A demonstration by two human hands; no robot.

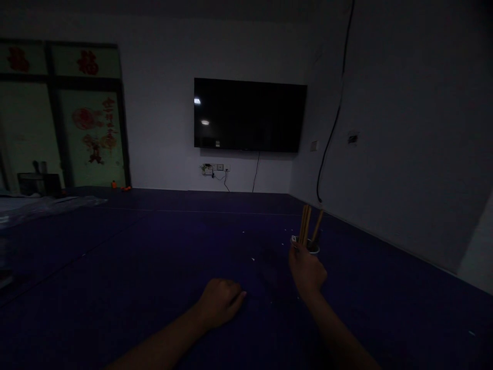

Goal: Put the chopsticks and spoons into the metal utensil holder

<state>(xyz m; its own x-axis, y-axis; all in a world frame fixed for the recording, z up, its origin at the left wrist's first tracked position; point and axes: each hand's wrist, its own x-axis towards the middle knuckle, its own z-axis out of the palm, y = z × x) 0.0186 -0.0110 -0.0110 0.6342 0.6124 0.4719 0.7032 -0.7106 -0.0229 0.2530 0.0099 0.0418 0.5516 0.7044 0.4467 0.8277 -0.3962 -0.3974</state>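
The room is dim. My right hand [306, 271] is raised over the dark blue floor mat [154, 257] with its fingers closed on several thin wooden sticks [308, 226] that point upward. Just behind that hand a small white cup or holder [313, 248] sits on the mat, and the sticks' lower ends are at or in it. My left hand [220, 300] rests on the mat to the left, fingers curled under in a loose fist, with nothing visible in it.
A black wall-mounted TV [250, 114] hangs ahead above a power socket [214, 167] with cables. A dark cable [335, 118] runs down the right wall. A glass door [92, 133] with red paper decorations is at the left. Clear plastic sheeting [42, 204] lies at far left.
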